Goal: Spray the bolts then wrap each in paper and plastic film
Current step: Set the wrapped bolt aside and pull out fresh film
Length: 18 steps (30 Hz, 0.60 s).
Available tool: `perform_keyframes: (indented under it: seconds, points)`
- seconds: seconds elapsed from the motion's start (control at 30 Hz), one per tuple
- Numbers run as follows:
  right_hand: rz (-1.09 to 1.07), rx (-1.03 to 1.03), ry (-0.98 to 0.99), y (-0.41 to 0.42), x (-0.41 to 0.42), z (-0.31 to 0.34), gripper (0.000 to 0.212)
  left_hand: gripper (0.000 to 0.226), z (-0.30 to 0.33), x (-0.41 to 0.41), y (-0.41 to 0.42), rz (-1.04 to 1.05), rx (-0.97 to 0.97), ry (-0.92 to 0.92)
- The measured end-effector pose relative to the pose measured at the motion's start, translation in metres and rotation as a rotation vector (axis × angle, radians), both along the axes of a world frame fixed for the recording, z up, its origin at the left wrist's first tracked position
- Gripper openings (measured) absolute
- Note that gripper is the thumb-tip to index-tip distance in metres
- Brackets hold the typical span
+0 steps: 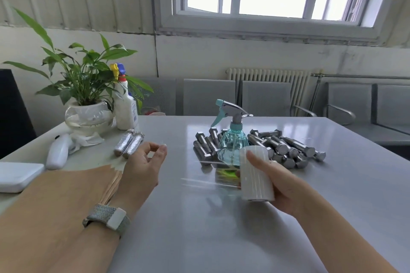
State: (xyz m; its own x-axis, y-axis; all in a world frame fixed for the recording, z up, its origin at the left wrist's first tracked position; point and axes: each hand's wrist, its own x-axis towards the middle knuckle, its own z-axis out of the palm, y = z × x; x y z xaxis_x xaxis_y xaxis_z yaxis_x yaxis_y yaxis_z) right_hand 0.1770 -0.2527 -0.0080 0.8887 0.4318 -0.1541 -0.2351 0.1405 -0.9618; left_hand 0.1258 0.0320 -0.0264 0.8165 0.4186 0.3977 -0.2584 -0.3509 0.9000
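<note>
Right hand [266, 177] is clamped round the roll of plastic film [256, 174], a smooth white cylinder; a thin clear sheet trails leftward from it, low over the glossy grey counter [221, 228]. Left hand [144, 166] holds nothing, fingers loosely curled. Risk: slack film may cling to itself or the counter and crease. Bare steel hex bolts [286, 146] lie heaped just beyond the right hand, behind a teal translucent spray bottle [231, 139]. Two wrapped bolts [128, 144] lie just beyond the left hand, brown paper sheets [66, 184] beside it

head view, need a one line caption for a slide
Right hand holds a plastic film roll before a spray bottle and bolt pile; two wrapped bolts lie beyond the left hand.
</note>
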Motion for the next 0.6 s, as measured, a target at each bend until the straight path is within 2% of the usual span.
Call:
perform_keyframes:
  seconds: [0.07, 0.1, 0.23, 0.33, 0.43, 0.5, 0.6]
  points:
    - [0.035, 0.012, 0.056, -0.006, 0.001, 0.003, 0.066, 0.019, 0.001, -0.001, 0.0, 0.017, 0.039, 0.018]
    - [0.059, 0.011, 0.071, -0.01, 0.002, 0.004, 0.064, 0.019, 0.002, -0.002, 0.001, 0.03, 0.049, 0.029]
    - [0.095, -0.018, 0.03, -0.021, 0.006, 0.011, 0.081, 0.019, 0.008, -0.004, 0.004, 0.094, 0.103, 0.101]
    - [0.027, 0.001, 0.013, -0.03, 0.01, 0.011, 0.074, 0.02, 0.014, -0.006, 0.005, 0.109, 0.148, 0.126]
    - [-0.003, -0.007, -0.024, -0.031, 0.012, 0.01, 0.079, 0.02, 0.015, -0.006, 0.007, 0.122, 0.186, 0.147]
    - [-0.004, 0.026, -0.002, -0.028, 0.011, 0.009, 0.072, 0.02, 0.016, -0.005, 0.008, 0.09, 0.087, 0.139]
    - [-0.012, 0.111, 0.088, -0.031, 0.012, 0.009, 0.059, 0.021, 0.023, -0.004, 0.009, -0.029, -0.281, 0.115]
